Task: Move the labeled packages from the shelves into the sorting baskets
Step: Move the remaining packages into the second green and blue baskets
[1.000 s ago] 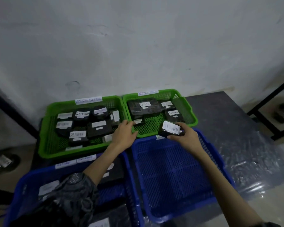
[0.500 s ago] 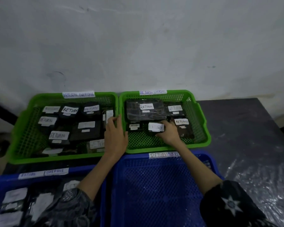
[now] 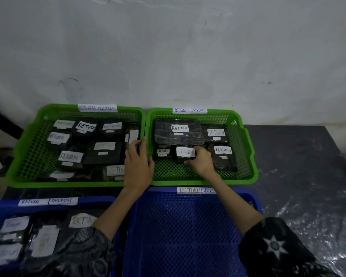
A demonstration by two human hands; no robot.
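Two green baskets stand side by side against the wall. The right green basket (image 3: 246,148) holds several black packages with white RETURN labels. My right hand (image 3: 202,161) grips a small black package (image 3: 185,152) lying on that basket's floor, between two other packages. My left hand (image 3: 138,162) rests on the rims where the left green basket (image 3: 28,148) and the right one meet, fingers relaxed. The left green basket is full of labeled black packages.
Two blue baskets sit nearer to me: the left blue basket (image 3: 0,204) holds several labeled packages, the right blue basket (image 3: 178,236) has none in view. A dark tabletop (image 3: 300,156) with crinkled clear plastic extends to the right. A white wall rises behind.
My right hand carried the small package from above the blue basket's far edge into the right green basket and set it down. My left hand stayed at the rims between the green baskets.
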